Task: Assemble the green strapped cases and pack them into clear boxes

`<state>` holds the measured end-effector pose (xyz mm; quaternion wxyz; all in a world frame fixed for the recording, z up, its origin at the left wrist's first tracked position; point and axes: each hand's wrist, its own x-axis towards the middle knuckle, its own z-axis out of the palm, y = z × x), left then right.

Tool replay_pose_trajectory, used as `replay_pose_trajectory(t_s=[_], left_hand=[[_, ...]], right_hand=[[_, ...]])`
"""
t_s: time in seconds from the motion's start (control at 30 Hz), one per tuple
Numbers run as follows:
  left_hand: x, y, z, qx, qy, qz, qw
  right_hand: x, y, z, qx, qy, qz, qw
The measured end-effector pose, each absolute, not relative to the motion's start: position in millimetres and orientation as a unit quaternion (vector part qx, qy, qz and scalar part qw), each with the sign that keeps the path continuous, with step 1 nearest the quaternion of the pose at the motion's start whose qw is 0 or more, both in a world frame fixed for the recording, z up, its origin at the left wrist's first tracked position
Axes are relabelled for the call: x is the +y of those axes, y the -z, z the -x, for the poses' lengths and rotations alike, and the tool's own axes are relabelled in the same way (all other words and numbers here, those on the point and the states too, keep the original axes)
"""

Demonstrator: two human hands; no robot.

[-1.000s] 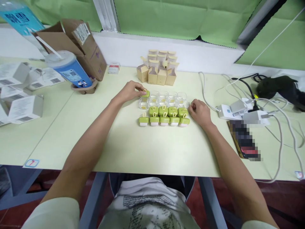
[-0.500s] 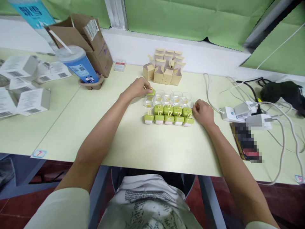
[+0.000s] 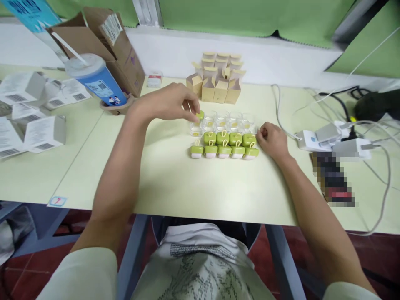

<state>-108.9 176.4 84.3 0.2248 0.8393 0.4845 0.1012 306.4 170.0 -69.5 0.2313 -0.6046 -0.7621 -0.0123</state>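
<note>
Left hand: raised over the back-left corner of the block, fingers bent, thumb apart from them; grasp looks released. Contact at the tips can't be told.
Back-left green tub: lines up with the back row of clear cups, partly hidden by the fingertips. Likely why the hand reaches round from the left: its forearm isn't over the other rows.
Right hand: on the table just beside the block's right end, fingers curled into a loose fist. No object shows; inside of the fist not visible. Probably just parked, maybe marking the end of the rows.
Green-lidded tubs: 5 in the front row, 4 behind; cord loops on the lids I can make out. Tight rows probably keep them lined up.
Clear cups: 2 rows directly behind the green ones, see-through, exact count hard to read.
Tan boxes: upright near the wall, flaps up, behind the cups; probably set back to spare working room.
Table: near edge well apart from the front row, so most slack is toward the person.
Left margin: drink cup and brown carton sit beyond the left hand; decent swing room.
Right margin: tighter; power strip and cables past the fist.
</note>
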Motion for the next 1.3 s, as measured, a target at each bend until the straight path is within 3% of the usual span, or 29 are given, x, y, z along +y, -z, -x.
replay_pose_trajectory(t_s=[0.1, 0.3, 0.53, 0.63, 0.77, 0.87, 1.3], left_hand=[[159.1, -76.5, 97.1, 0.484, -0.001, -0.843, 0.236], [153.6, -40.2, 71.0, 0.480, 0.077, -0.844, 0.226], [145.0, -52.3, 57.8, 0.464, 0.145, -0.836, 0.252], [145.5, -62.6, 66.7, 0.466, 0.104, -0.838, 0.263], [160.3, -71.6, 90.6, 0.500, -0.070, -0.829, 0.239], [174.2, -68.7, 101.2, 0.509, -0.130, -0.827, 0.201], [179.3, -55.2, 86.8, 0.506, -0.057, -0.852, 0.120]], right_hand=[[171.2, 72.6, -309.1, -0.759, 0.016, 0.605, 0.241], [170.0, 71.0, -308.7, -0.759, 0.008, 0.605, 0.238], [169.0, 68.4, -309.6, -0.766, -0.009, 0.600, 0.230], [168.9, 67.9, -309.4, -0.768, -0.009, 0.600, 0.225], [169.0, 68.2, -309.0, -0.773, 0.001, 0.592, 0.230], [168.5, 68.1, -308.5, -0.772, 0.001, 0.592, 0.234], [166.6, 64.7, -306.5, -0.771, -0.009, 0.592, 0.235]])
